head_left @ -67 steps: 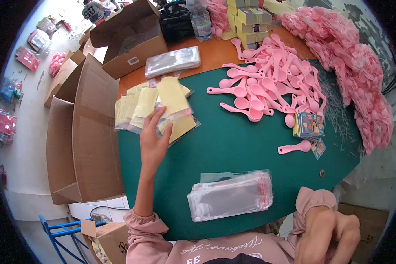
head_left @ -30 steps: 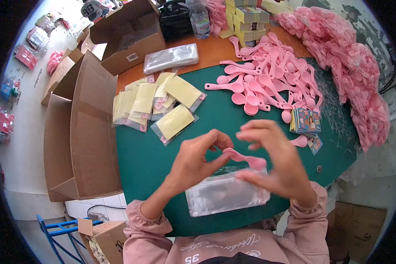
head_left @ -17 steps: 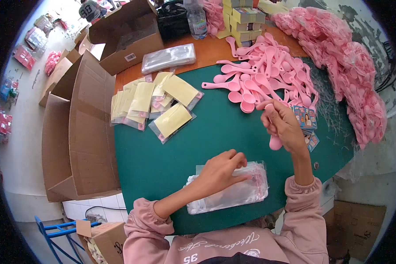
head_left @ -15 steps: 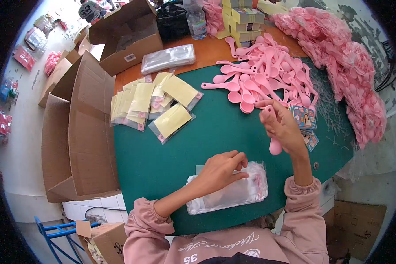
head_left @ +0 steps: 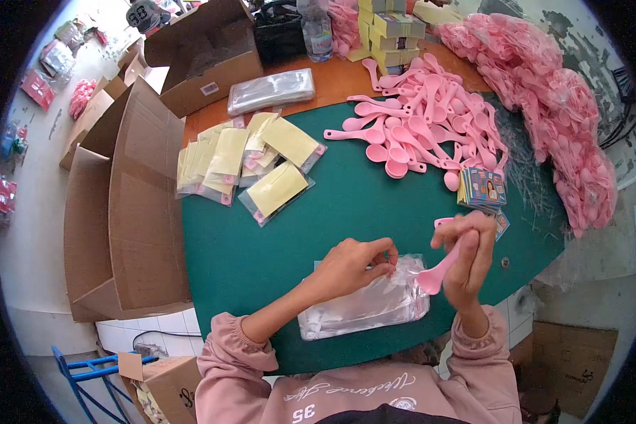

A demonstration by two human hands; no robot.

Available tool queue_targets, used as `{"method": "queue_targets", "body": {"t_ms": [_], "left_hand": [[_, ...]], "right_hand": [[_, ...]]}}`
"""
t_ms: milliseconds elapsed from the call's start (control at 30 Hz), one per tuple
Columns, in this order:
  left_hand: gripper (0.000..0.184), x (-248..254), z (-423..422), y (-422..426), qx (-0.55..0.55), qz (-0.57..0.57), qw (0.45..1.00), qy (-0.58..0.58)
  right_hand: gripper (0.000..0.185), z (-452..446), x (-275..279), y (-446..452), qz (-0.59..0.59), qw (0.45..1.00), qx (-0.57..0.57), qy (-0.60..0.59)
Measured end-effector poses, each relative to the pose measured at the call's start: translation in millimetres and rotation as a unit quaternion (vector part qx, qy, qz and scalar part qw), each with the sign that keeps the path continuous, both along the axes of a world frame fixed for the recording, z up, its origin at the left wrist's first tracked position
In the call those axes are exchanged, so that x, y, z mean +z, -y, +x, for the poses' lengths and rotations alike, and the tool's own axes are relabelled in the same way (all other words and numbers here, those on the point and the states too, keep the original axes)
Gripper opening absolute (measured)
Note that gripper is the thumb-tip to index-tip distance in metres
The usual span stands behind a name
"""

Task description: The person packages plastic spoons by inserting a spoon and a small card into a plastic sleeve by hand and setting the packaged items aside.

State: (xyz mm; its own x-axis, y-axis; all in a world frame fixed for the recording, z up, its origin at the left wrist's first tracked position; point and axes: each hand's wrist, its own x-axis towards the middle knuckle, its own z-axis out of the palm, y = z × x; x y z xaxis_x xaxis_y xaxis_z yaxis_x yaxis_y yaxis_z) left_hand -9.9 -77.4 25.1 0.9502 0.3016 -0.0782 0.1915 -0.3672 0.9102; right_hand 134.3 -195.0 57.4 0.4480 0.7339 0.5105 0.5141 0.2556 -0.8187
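My right hand (head_left: 471, 256) is closed round a pink plastic spoon (head_left: 431, 280), its bowl pointing down and left over the right end of a pile of clear plastic bags (head_left: 360, 311). A second pink tip shows by its curled fingers; I cannot tell whether it belongs to the same spoon. My left hand (head_left: 357, 267) rests above the pile, thumb and fingers pinched at the upper edge of a clear bag. Beyond the right hand lies a stack of printed cards (head_left: 484, 188), beside a heap of loose pink spoons (head_left: 424, 120).
Filled packets with yellow cards (head_left: 279, 191) lie at the left of the green tabletop (head_left: 261, 268). Behind them is a bundle of clear bags (head_left: 272, 92). Open cardboard boxes (head_left: 148, 205) stand left. Bagged pink spoons (head_left: 544, 106) line the right edge; a bottle (head_left: 316, 35) stands behind.
My right hand has come down toward the bags with the spoon, whose bowl has swung left. My left fingers have closed at the bag's edge.
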Motion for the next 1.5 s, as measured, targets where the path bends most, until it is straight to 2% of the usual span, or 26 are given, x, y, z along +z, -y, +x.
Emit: {"method": "queue_targets", "body": {"t_ms": [100,167,300,367,400,433,467,500,567,600,667,700,767,900,1000,1233,1300,1400,1433,1500], "left_hand": [[0.016,2,-1,-2,-0.027,0.005,1.000,-0.001],[0.016,2,-2,-5,-0.033,-0.001,0.999,0.010],[0.014,14,-7,-17,-0.023,-0.028,0.999,0.026],[0.014,16,-11,-27,-0.035,-0.017,0.999,0.018],[0.015,12,-12,-31,-0.020,-0.151,0.987,0.052],[0.016,11,-13,-35,-0.004,-0.281,0.956,0.086],[0.019,17,-14,-39,0.017,-0.334,0.940,0.070],[0.019,17,-14,-44,0.019,-0.334,0.940,0.071],[0.022,15,-13,-50,0.066,-0.304,0.950,0.042],[0.026,14,-13,-51,0.090,-0.312,0.945,0.045],[0.027,13,-12,-51,0.095,-0.311,0.944,0.050],[0.027,13,-11,-51,0.098,-0.310,0.944,0.053],[0.027,16,-10,-49,0.104,-0.297,0.948,0.053],[0.027,16,-9,-47,0.102,-0.262,0.958,0.048],[0.029,13,-8,-49,0.110,-0.253,0.959,0.070],[0.025,10,-2,-42,0.114,-0.262,0.952,0.108],[0.025,9,1,-40,0.130,-0.277,0.941,0.146],[0.030,16,7,-36,0.151,-0.293,0.926,0.185],[0.030,14,6,-40,0.151,-0.292,0.926,0.185],[0.029,8,2,-53,0.082,-0.225,0.967,0.084]], "right_hand": [[0.017,-8,-20,8,0.059,0.998,-0.023,0.012],[0.014,-6,-28,11,0.066,0.994,-0.008,0.090],[0.011,0,-41,18,0.056,0.987,0.034,0.147],[0.014,2,-33,20,0.040,0.970,0.045,0.237],[0.014,0,-25,21,0.041,0.970,0.045,0.237],[0.017,-3,-15,22,-0.020,0.964,0.035,0.264],[0.020,-5,-5,22,-0.082,0.953,0.026,0.290],[0.020,-3,3,24,-0.081,0.953,0.028,0.291],[0.022,4,15,27,-0.207,0.937,0.072,0.272],[0.022,8,18,26,-0.207,0.937,0.072,0.273],[0.016,15,23,22,-0.167,0.970,-0.068,0.163],[0.016,16,23,17,-0.167,0.970,-0.068,0.163],[0.013,16,21,1,-0.073,0.987,-0.141,-0.004],[0.014,7,16,-20,0.061,0.988,-0.097,-0.105],[0.015,7,15,-21,-0.001,0.995,-0.050,-0.091],[0.017,-3,16,-32,-0.045,0.996,-0.044,-0.064],[0.018,-3,17,-36,-0.102,0.994,-0.014,-0.028],[0.019,-4,19,-44,-0.095,0.990,0.017,-0.098],[0.019,-1,19,-45,-0.095,0.991,0.017,-0.098],[0.022,6,18,-47,-0.053,0.995,-0.004,-0.085]]}}
